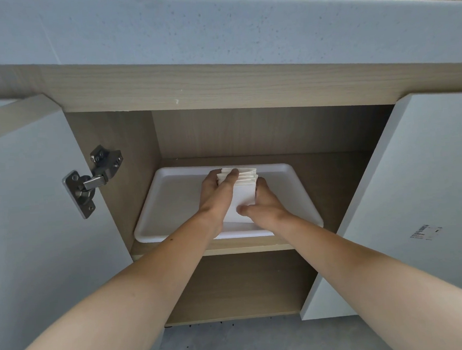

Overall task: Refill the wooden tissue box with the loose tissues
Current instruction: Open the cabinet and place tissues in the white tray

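Both hands' fingers (231, 176) clasp tissues (241, 196) over a tray (171, 207) (cabinet shelf).

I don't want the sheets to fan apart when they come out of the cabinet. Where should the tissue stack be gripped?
Grip the tissue stack by its two long sides, from the open cabinet front, squeezing inward as the left hand and right hand do. It lies flat in the white tray, and its far folded edges look loose.
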